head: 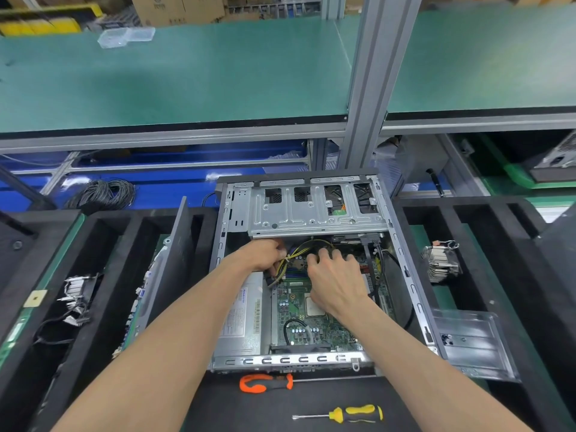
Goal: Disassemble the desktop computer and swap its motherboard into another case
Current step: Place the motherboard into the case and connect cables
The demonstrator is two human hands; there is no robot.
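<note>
Green bench at 12 o'clock, black mat, open case centre holding motherboard, left hand pinching yellow wires, right hand curled, grasp unclear, screwdrivers at 6 o'clock.

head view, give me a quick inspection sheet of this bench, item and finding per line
surface: black foam mat with slotted compartments on both sides.
job's things: open computer case, motherboard inside, power supply at its left, drive cage at the far end.
clutter: orange screwdriver and yellow screwdriver on the mat; heatsink in a right slot; side panel standing on edge at left.
grippers: left hand grips the yellow-black wires; right hand has fingers curled down among them, grip unclear.
cables: coiled black cable behind the mat.
surroundings: green shelf, cardboard boxes.
</note>
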